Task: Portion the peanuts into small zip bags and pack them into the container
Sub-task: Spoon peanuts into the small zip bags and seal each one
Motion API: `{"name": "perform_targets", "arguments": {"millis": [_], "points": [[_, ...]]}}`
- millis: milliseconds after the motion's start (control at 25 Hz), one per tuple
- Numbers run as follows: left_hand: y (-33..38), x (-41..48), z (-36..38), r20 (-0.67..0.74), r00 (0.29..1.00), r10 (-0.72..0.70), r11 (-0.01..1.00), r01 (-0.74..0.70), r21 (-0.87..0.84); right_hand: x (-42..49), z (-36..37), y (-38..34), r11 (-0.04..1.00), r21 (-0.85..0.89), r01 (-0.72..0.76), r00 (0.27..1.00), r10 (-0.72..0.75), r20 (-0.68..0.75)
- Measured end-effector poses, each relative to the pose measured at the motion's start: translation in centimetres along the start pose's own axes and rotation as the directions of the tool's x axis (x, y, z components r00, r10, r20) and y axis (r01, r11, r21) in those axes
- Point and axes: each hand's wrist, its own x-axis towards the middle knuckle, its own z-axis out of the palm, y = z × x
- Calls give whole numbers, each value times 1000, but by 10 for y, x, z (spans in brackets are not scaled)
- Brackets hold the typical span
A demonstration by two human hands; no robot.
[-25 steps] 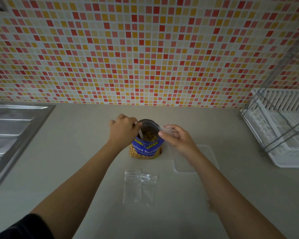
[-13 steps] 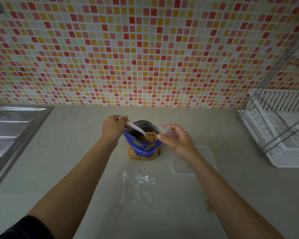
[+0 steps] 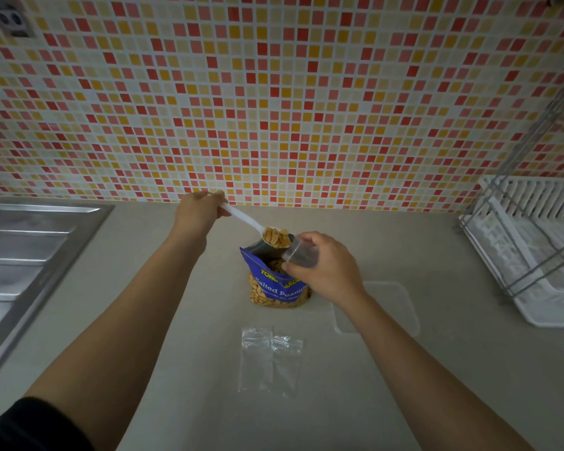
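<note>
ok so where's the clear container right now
In the head view the clear container sits on the counter right of centre, between the peanut bag and the white dish rack.

blue peanut bag [image 3: 279, 281], white spoon [image 3: 241, 218], red-orange-cream mosaic wall [image 3: 274, 92]

A beige countertop [image 3: 192, 402] is seen below a wall covered in mosaic tiles [image 3: 274, 92] of red, orange, yellow and cream. A wall socket [image 3: 12, 19] is set into the tiles at the upper left. A stainless steel sink drainboard [image 3: 30, 255] is fitted at the left edge. A white dish rack [image 3: 534, 255] with a grey wire frame is placed at the right, against the wall.
</note>
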Motion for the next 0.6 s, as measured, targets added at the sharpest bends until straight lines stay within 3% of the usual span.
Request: {"name": "perform_targets", "arguments": {"millis": [80,160,240,280,320,360,440,480,520,600], "points": [[13,-16,4,45,989,138,988,-140,59,0,3,-6,985,169,-42,999,44,-10],[22,-35,10,117,917,380,890,-397,223,0,7,-10,956,282,-74,996,85,-29],[28,-52,13,229,721,654,633,-687,357,-1,9,-13,918,385,-99,991,124,-41],[31,-55,11,252,621,742,500,-763,409,-1,9,-14,897,428,-113,989,142,-36],[36,-55,9,230,562,794,431,-788,439,0,9,-14,879,461,-121,987,154,-34],[40,-51,4,166,556,814,444,-781,440,0,9,-13,870,477,-125,986,163,-40],[39,-41,-2,11,657,754,613,-709,348,0,9,-9,874,469,-129,982,178,-62],[31,-37,-3,0,705,709,666,-670,327,0,10,-6,877,462,-133,980,186,-71],[17,-33,-1,57,727,684,653,-646,395,0,10,-4,876,460,-143,978,197,-72],[-20,-34,12,300,730,614,419,-624,660,-2,10,0,877,447,-175,975,217,-45]]}}
